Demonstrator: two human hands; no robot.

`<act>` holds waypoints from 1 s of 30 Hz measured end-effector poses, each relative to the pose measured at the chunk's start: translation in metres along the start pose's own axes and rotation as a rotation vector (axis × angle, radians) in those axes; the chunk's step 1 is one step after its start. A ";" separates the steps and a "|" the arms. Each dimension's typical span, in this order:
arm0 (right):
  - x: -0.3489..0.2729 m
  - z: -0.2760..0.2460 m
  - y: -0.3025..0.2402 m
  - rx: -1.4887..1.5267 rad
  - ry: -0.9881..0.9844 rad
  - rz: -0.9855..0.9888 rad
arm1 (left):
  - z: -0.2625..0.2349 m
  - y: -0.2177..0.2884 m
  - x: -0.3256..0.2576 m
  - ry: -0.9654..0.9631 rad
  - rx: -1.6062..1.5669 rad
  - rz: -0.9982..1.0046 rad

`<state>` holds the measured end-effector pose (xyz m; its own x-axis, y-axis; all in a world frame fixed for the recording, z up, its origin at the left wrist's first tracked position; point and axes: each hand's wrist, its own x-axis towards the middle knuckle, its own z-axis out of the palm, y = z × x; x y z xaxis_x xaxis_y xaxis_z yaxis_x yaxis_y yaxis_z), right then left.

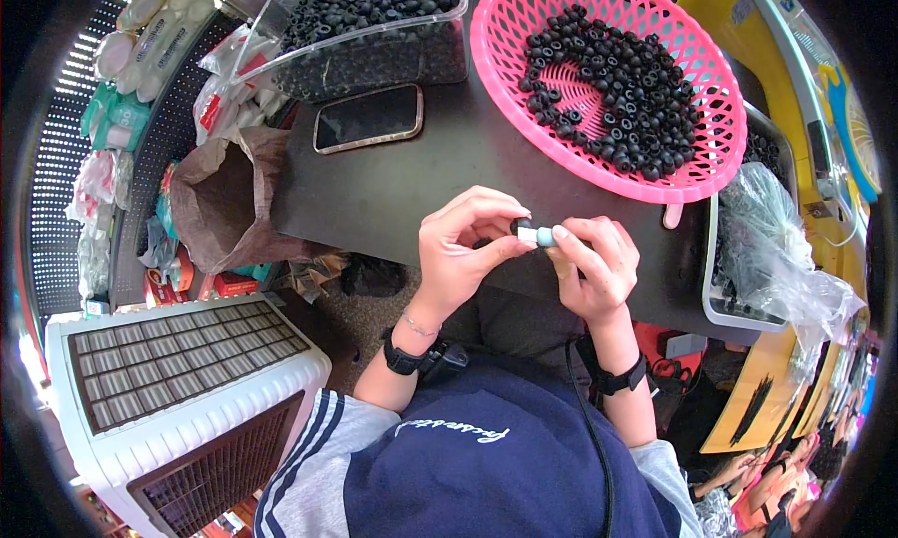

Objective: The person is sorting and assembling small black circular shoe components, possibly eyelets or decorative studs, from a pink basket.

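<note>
A dark table [393, 192] carries the work, with a white slatted fan heater or cooler [178, 388] standing off its left side and a crumpled brown paper bag [224, 201] at its edge. On the table sits a round pink basket [711, 98] holding a heap of small black rings [608, 79], beside a clear plastic tub [374, 42] filled with more of them, and a phone [367, 118] lies face up in front of the tub. Over the near edge, the left hand [458, 257] and right hand [594, 267] meet, both closed: the left fingers pinch one black ring [520, 225] while the right fingers grip a small pale blue-green peg [543, 236], the two parts touching. Both look light and stiff, probably smooth enough to slip, so a fingertip pinch on their sides seems the surest hold.
</note>
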<state>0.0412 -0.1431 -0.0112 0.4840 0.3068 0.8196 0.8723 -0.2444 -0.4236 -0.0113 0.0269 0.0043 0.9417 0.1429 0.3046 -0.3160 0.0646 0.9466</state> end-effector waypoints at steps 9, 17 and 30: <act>0.003 -0.001 0.000 0.005 0.001 -0.020 | 0.002 0.002 -0.001 -0.003 0.097 0.079; -0.001 -0.005 0.002 -0.005 0.023 0.171 | 0.009 0.002 0.002 -0.042 0.020 0.055; 0.002 -0.003 0.001 -0.021 -0.026 0.108 | 0.012 0.004 0.003 -0.065 0.118 0.093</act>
<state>0.0431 -0.1458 -0.0092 0.5769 0.3012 0.7593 0.8135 -0.2961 -0.5006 -0.0086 0.0155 0.0107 0.9156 0.0785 0.3943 -0.3902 -0.0628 0.9186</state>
